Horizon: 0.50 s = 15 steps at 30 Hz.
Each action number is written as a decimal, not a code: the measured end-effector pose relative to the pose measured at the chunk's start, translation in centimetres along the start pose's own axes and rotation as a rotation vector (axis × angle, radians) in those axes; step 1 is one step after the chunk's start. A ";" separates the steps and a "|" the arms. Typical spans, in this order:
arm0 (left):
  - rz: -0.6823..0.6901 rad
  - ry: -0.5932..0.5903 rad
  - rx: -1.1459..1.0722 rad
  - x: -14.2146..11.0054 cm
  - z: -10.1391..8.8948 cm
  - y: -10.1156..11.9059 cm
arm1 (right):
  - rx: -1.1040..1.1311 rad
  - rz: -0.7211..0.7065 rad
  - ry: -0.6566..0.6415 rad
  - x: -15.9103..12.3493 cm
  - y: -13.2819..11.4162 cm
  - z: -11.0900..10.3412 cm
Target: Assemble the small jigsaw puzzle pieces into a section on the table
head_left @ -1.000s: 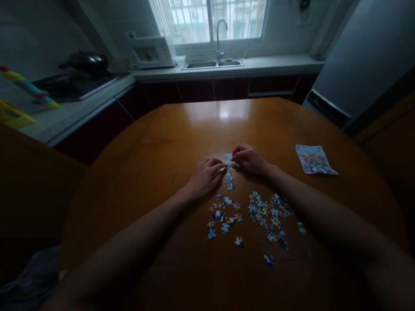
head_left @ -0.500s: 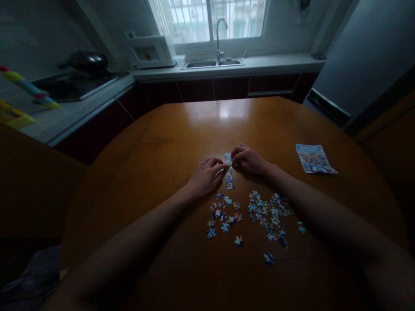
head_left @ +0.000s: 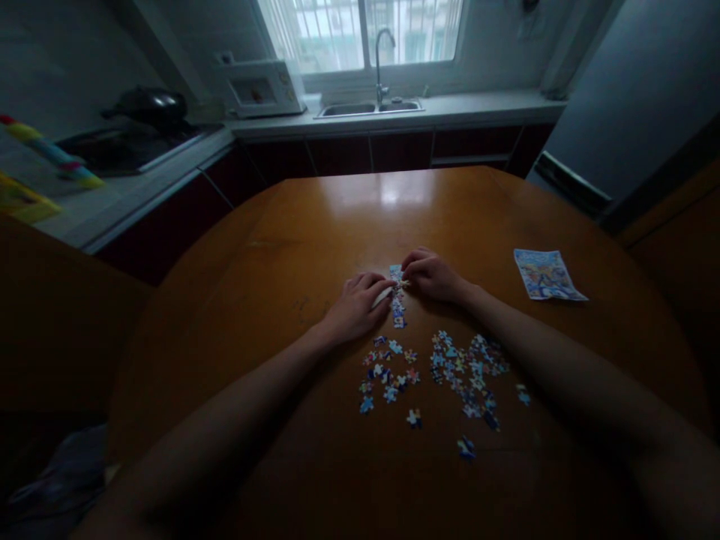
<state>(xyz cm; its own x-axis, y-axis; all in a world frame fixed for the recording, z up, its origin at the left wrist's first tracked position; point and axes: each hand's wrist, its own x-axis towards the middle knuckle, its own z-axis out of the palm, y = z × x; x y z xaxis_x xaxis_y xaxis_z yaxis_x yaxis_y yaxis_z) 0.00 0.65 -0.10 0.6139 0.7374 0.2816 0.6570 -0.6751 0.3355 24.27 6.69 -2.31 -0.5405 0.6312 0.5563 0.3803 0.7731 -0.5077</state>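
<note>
Brown wood counter (head_left: 315, 225), glossy toward the far side: bore all the items below.

Strip (head_left: 398, 315), one, of joined puzzle pieces: lay flat near the middle, running near to far, between the hands.

Left hand (head_left: 357, 301): fingers at the strip's left edge; whether they were clamped on it could not be told.

Right hand (head_left: 432, 273): fingers at the strip's right edge, toward its far end, by a pale piece (head_left: 405, 284); too small to tell whether they pinched it.

Loose pieces, two groups: left group (head_left: 390, 394) and right group (head_left: 477, 367), both nearer than the strip.

Sheet (head_left: 544, 274), one, printed: well apart, right.

Risks, as judged: uneven pressure from the two sides could bow the strip or part its joints; forcing an ill-matched piece could lift its neighbours; the right forearm (head_left: 523, 337), if lowered or drawn nearer, could scatter the right group; dim light could cause mismatches.
</note>
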 end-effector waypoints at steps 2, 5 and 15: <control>-0.020 0.005 -0.012 0.0 0.0 -0.1 | 0.011 0.023 0.035 0.0 0.2 0.0; -0.030 0.015 -0.014 0.0 0.1 -0.2 | 0.007 0.027 0.040 0.0 0.2 -0.1; -0.022 -0.004 0.017 0.0 0.2 -0.2 | -0.040 -0.014 -0.045 -0.1 -0.4 -0.2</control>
<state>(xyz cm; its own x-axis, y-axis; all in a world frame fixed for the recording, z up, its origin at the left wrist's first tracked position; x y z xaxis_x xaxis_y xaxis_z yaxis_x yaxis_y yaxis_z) 0.01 0.77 -0.35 0.6008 0.7523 0.2702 0.6779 -0.6587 0.3265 24.28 6.32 -2.02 -0.5785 0.6174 0.5330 0.4016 0.7844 -0.4727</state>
